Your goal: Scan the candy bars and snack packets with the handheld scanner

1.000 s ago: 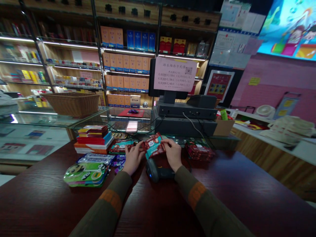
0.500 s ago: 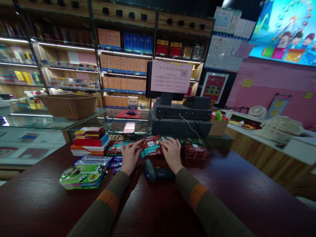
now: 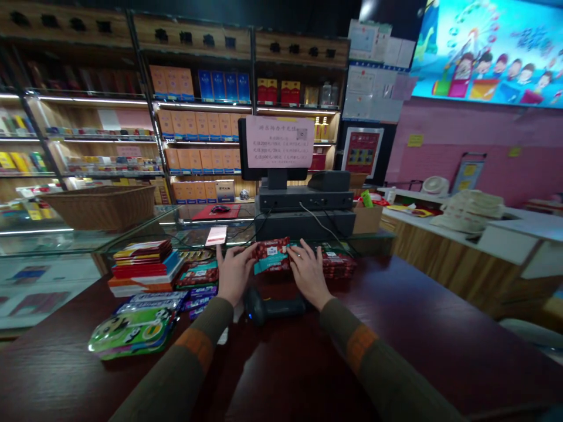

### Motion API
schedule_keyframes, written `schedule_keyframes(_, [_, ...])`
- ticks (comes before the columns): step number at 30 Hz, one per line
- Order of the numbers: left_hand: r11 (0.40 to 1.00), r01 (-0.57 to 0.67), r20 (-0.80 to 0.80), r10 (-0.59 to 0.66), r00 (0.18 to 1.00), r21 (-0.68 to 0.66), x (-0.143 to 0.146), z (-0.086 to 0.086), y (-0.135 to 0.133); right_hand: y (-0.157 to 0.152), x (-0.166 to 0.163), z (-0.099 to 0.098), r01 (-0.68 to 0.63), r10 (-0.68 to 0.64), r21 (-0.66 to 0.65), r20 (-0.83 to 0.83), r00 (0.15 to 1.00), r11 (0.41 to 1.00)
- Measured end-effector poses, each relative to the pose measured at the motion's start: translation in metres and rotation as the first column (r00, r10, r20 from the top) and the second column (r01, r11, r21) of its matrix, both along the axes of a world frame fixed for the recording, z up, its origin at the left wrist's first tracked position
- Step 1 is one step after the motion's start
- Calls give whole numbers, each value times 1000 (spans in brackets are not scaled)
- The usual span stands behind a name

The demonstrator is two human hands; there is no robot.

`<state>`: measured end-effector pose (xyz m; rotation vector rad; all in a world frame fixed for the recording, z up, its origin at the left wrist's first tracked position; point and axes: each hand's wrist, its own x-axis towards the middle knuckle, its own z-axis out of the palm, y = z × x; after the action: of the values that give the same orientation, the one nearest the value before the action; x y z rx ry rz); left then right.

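A red-brown and teal chocolate packet [image 3: 271,256] is held up between my two hands, above the dark table. My left hand [image 3: 235,271] pinches its left edge, while my right hand [image 3: 308,271] grips its right edge. Just below them lies a black barcode scanner [image 3: 275,309] with a small blue light. Right of my right hand sits a stack of similar packets [image 3: 338,262]. Another such packet [image 3: 197,274] rests to the left of my left hand, with purple-wrapped bars [image 3: 200,300] in front of it.
A pile of red, blue and orange boxes [image 3: 143,266] and a green panda-print packet [image 3: 132,334] occupy the table's left side. Behind the table stand a monitor with a pink sign [image 3: 279,142], a wicker basket [image 3: 103,208] and a glass counter [image 3: 176,220].
My view has turned slightly right, so the surroundings sit further left. Both hands still hold the packet, now almost directly above the scanner. A whitish item shows beside my left wrist.
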<state>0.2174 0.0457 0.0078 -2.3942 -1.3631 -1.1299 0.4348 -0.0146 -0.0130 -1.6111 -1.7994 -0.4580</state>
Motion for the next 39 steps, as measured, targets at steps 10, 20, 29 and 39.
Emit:
schedule_keyframes(10, [996, 57, -164, -45, 985, 64, 66, 19, -9, -21, 59, 1, 76, -76, 20, -26, 997, 997])
schedule_keyframes(20, [986, 163, -155, -154, 976, 45, 137, 20, -13, -38, 123, 4, 186, -186, 21, 4, 982, 982])
schedule_keyframes(29, [985, 170, -149, -171, 974, -21, 186, 18, -1, -29, 165, 10, 234, -236, -52, -24, 972, 971])
schedule_keyframes(39, [977, 176, -162, -194, 968, -118, 212, 10, 13, -13, 190, 2, 259, -268, -148, -48, 962, 955])
